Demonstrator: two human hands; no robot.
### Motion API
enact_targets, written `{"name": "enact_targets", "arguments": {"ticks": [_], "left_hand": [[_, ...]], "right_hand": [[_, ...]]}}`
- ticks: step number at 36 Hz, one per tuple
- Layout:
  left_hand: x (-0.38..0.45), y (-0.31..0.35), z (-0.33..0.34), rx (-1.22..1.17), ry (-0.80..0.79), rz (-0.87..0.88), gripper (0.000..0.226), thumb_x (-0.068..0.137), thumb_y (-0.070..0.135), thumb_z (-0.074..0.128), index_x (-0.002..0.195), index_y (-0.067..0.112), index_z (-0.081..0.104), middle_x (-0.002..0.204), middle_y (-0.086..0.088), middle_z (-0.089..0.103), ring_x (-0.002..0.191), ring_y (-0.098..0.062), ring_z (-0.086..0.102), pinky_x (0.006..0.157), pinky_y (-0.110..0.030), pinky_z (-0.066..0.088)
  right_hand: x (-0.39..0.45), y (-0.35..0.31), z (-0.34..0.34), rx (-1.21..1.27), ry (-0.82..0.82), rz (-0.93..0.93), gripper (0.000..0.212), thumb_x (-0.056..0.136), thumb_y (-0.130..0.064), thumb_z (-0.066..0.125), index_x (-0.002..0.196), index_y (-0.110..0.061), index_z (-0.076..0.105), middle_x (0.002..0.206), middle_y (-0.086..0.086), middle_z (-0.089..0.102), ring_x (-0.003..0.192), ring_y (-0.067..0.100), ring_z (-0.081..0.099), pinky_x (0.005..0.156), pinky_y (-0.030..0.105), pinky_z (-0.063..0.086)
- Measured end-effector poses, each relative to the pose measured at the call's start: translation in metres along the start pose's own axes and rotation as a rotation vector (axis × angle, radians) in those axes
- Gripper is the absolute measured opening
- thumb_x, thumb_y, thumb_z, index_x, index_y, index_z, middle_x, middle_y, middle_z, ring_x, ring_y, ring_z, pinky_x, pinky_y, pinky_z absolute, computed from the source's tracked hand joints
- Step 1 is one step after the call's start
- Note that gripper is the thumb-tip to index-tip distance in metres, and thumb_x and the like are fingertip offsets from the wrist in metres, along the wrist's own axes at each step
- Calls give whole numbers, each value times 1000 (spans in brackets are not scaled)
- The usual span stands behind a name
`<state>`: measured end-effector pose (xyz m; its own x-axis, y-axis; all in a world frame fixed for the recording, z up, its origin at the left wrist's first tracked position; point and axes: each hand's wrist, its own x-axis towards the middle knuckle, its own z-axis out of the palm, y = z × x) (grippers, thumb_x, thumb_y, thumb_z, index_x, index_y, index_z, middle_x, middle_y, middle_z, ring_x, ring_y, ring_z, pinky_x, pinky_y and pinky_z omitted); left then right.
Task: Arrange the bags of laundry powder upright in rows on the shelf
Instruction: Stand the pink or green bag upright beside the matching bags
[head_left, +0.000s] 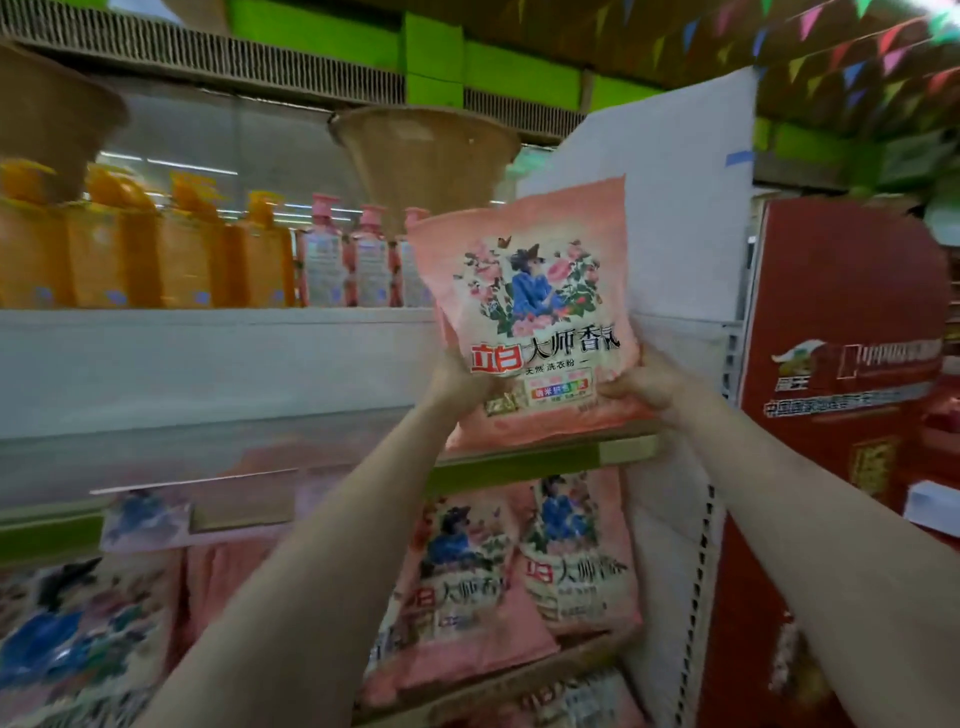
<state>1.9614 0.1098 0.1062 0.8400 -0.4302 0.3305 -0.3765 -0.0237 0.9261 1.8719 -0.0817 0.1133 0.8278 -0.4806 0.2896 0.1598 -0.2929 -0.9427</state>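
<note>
the pink bag of laundry powder sits upright in the centre of the frame, its base at the front edge of the middle shelf, near the white side panel; the left hand and right hand grip its lower corners, fingers curled round the plastic; this shelf looks bare to the left, so most of the row seems left to fill; the shelf below already holds standing bags; orange bottles line the upper left
</note>
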Motion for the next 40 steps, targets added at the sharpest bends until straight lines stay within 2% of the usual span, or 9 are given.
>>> {"name": "enact_targets", "arguments": {"ticks": [3,7,11,16,22,25,29,36,40], "left_hand": [[24,-9,30,53,10,28,32,72,3,77,93,15,58,99,-3,68,92,-17,65,86,-35,55],[51,-16,59,165,72,50,48,71,12,80,114,14,60,103,0,69,95,-17,64,93,-37,51],[64,-17,78,173,29,42,85,65,20,83,139,19,41,123,-1,62,108,-23,61,98,-44,48],[65,-25,102,217,-64,35,68,66,13,82,126,19,50,115,-3,67,98,-20,65,92,-41,53],[67,-27,104,210,-47,14,60,67,12,82,119,19,52,110,-3,68,92,-18,65,83,-33,55],[66,-28,105,169,-34,-8,60,67,10,81,120,16,52,107,-2,68,85,-14,64,79,-29,55],[59,-27,110,214,6,-21,72,65,16,82,127,15,46,111,-3,67,98,-21,65,89,-40,54],[45,-22,95,352,-60,-80,70,70,41,75,126,13,46,115,-3,62,98,-20,60,89,-36,51],[40,-17,80,405,-151,-128,49,79,57,59,104,15,54,96,-1,66,83,-15,63,70,-24,53]], "right_hand": [[20,17,-21,15,20,10,37,79,20,54,104,-7,53,113,15,60,81,21,61,54,22,56],[54,44,-41,-4,52,29,36,79,16,59,87,-19,52,118,11,60,102,27,59,82,45,53],[84,63,-58,-149,28,34,41,82,13,58,120,-1,54,125,25,57,117,40,54,85,38,53],[82,81,-68,-234,50,-63,45,76,29,47,120,21,46,117,34,55,107,39,57,72,23,52],[104,95,-72,-497,139,-10,33,78,12,61,110,14,57,113,28,62,109,40,58,96,51,47],[98,93,-67,-569,223,23,31,84,6,57,114,10,55,112,25,61,106,39,59,90,44,51],[87,96,-55,-498,296,50,13,83,12,54,91,7,63,85,9,64,71,12,60,44,4,38],[110,121,-65,-683,258,112,48,68,-21,51,107,6,59,107,18,63,92,30,63,76,30,53],[94,100,-59,-672,237,134,57,64,-30,61,113,-1,55,101,10,65,86,27,64,62,27,53]]}}
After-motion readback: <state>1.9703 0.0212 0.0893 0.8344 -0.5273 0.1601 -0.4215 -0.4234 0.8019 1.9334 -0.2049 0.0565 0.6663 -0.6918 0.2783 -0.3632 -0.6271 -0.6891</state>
